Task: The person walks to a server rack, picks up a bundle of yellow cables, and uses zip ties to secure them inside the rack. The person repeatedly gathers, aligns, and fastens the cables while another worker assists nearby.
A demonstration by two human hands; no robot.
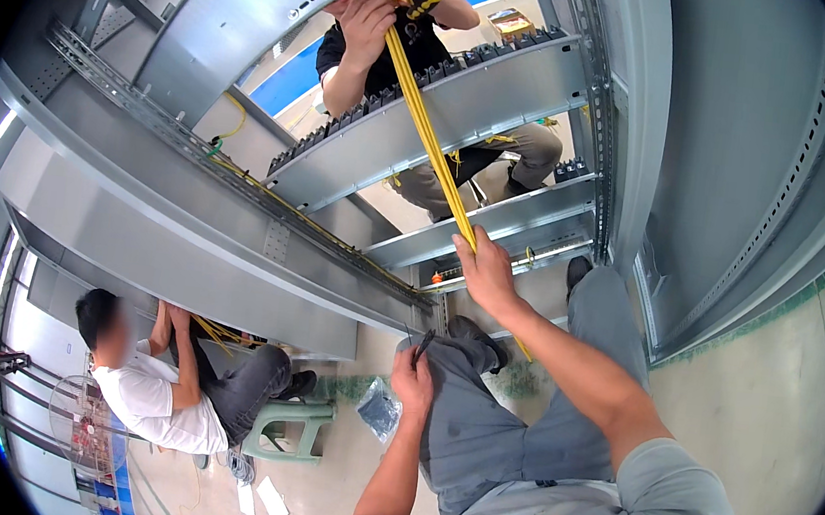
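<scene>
A bundle of yellow wires runs slantwise down through the open grey metal cabinet. My right hand is closed round its lower part, and a loose wire end shows below my wrist. At the upper end, a co-worker's hand grips the same bundle from behind the cabinet. My left hand is by my left knee, its fingers closed on thin black strips that look like cable ties. How many strips there are I cannot tell.
Crossbars with black terminal parts span the cabinet frame. A clear plastic bag lies on the floor by my left forearm. To the left, another person on a green stool reaches into a cabinet. White papers lie nearby.
</scene>
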